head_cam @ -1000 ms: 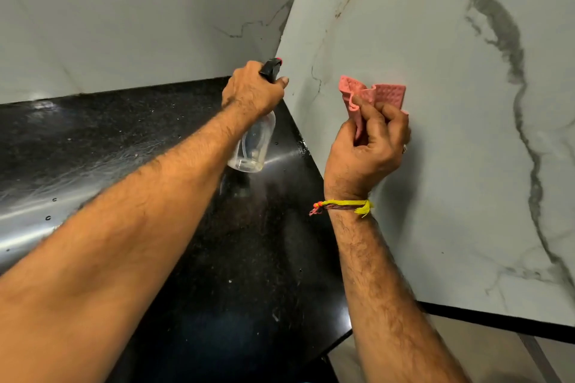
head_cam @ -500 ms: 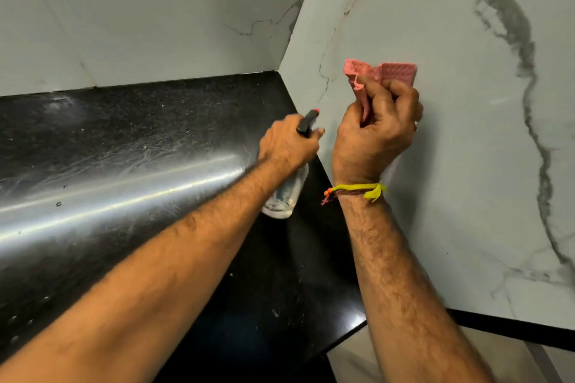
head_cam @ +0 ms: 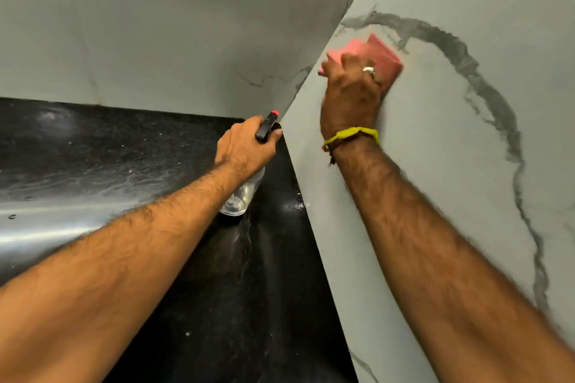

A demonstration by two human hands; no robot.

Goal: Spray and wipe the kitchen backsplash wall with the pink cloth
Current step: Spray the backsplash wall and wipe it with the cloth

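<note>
Black granite counter [head_cam: 93,146] now carries the clear spray bottle [head_cam: 244,193], lowered with my left hand [head_cam: 245,146] curled round its neck, while my right hand [head_cam: 351,96] has gone from pinching to pressing the pink cloth [head_cam: 381,57] against the marble backsplash [head_cam: 451,165], so wiping has begun.

Pink cloth [head_cam: 384,56] flat vs marble backsplash wall [head_cam: 466,165].

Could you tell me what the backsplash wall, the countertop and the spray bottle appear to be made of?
The backsplash wall looks like white marble or marble-look tile, smooth and matte, with grey veins. The countertop seems to be polished black granite: fine speckles and a bright glare streak. The spray bottle in the left hand looks like clear plastic, see-through at the base, with a black trigger head.
</note>
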